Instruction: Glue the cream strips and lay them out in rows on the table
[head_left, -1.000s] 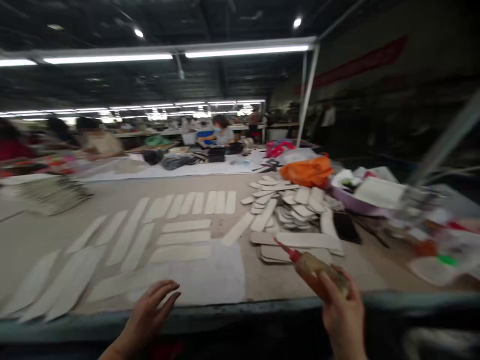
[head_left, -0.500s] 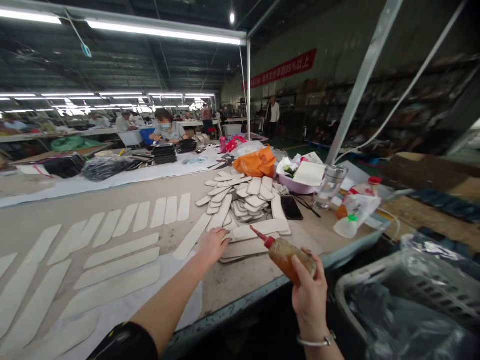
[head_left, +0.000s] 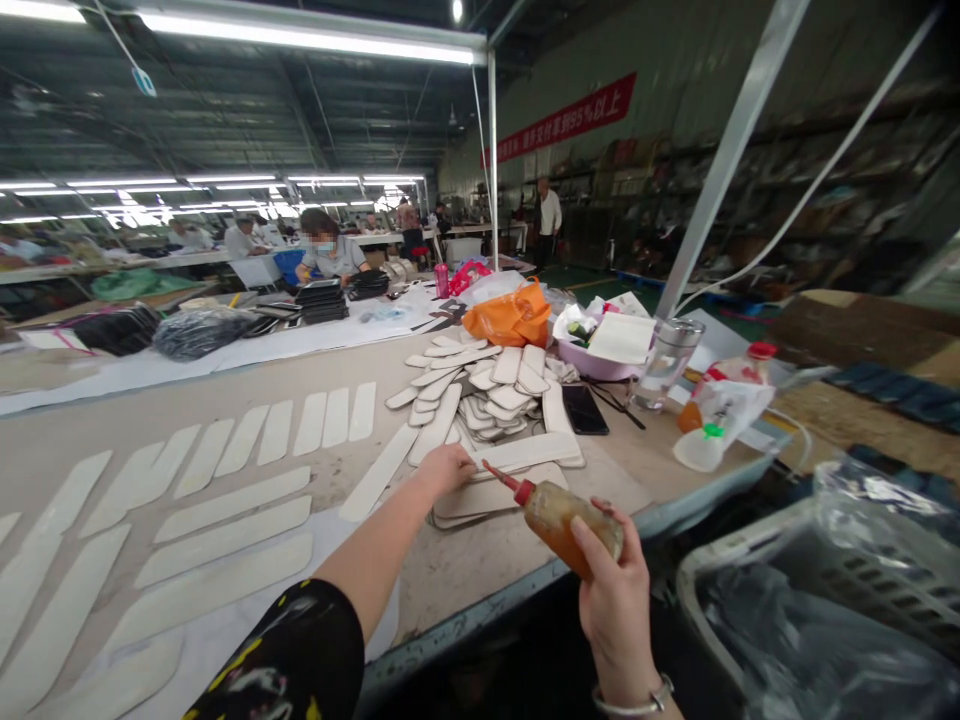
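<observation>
My right hand [head_left: 611,580] is wrapped round a squeeze bottle [head_left: 566,522] of amber liquid, probably glue, its red nozzle pointing up and left. My left hand [head_left: 448,466] reaches to the near side of a heap of pale strips [head_left: 502,400] with rounded ends. Its fingers are closed at the left end of a long white strip [head_left: 529,452], the fingertips partly hidden. The nozzle tip is close to those fingers. Below lie more stacked pale strips [head_left: 495,494]. Separate pale strips [head_left: 225,505] are laid out in rows on the left.
Behind the heap are an orange bag [head_left: 510,316] and a lilac basin [head_left: 596,362]. A phone [head_left: 585,410], a clear cup [head_left: 664,365] and a green-tipped bottle [head_left: 701,446] stand to the right. A grey crate [head_left: 694,590] is beside the table; a co-worker [head_left: 334,258] sits opposite.
My left hand has moved forward and slightly right to the end of the long strip. The bottle in my right hand has shifted a little left. The view has tilted slightly.
</observation>
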